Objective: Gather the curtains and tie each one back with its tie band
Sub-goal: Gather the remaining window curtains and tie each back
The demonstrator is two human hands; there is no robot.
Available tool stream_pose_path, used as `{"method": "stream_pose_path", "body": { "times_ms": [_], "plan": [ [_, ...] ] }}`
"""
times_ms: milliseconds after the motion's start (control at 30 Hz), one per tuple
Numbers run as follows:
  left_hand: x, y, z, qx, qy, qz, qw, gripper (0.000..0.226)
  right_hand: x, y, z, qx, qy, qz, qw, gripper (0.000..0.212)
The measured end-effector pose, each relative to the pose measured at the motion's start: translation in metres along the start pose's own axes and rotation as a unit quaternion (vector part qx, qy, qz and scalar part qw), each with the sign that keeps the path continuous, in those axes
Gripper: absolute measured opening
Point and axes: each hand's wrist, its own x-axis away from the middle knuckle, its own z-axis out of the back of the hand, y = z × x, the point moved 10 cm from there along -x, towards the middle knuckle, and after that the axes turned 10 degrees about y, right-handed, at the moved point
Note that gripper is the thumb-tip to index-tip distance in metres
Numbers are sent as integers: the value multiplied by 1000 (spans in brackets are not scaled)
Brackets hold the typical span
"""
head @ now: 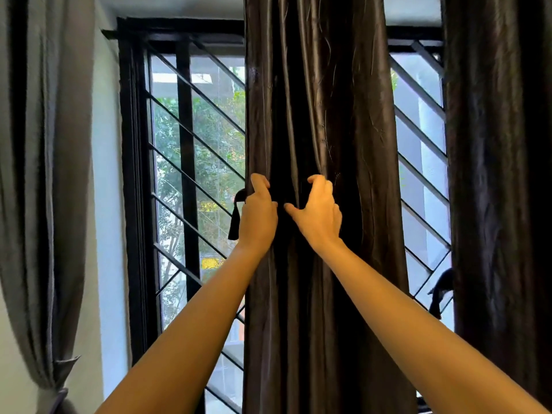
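Far left, a grey curtain [44,174] hangs against a white wall [107,204], drawn in near its lower end by a band I cannot make out clearly. Next comes the window [185,144], black-framed with slanted black bars and green leaves behind the glass. A black tie band [236,218] with a tassel hangs in front of it, touching the outer side of my left hand [258,215]. I cannot tell whether the hand holds it. That hand reaches up with its fingers curled round the left edge of the middle curtain [322,100], a dark glossy drape pulled into narrow upright folds at the centre of the view. Just beside it, my right hand [319,210] lies on the same curtain in a C shape, thumb stretched toward the left hand and fingers bent, cupping a bunch of folds. Past more barred glass, the right curtain [501,174] hangs dark and full, with a second tie band [442,289] dangling at its left edge.
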Motion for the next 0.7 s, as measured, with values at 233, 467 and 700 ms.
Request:
{"method": "stream_pose_path", "body": {
  "times_ms": [233, 467, 700],
  "plan": [
    [2, -2, -7, 52, 19, 42, 998, 30, 20, -20, -13, 24, -25, 116, 993, 20],
    [0, -10, -31, 70, -34, 53, 996, 26, 24, -7, -8, -53, -16, 93, 994, 19],
    [0, -5, -47, 42, -73, 8, 996, 42, 24, -5, -13, -27, -34, 99, 994, 14]
  ]
}}
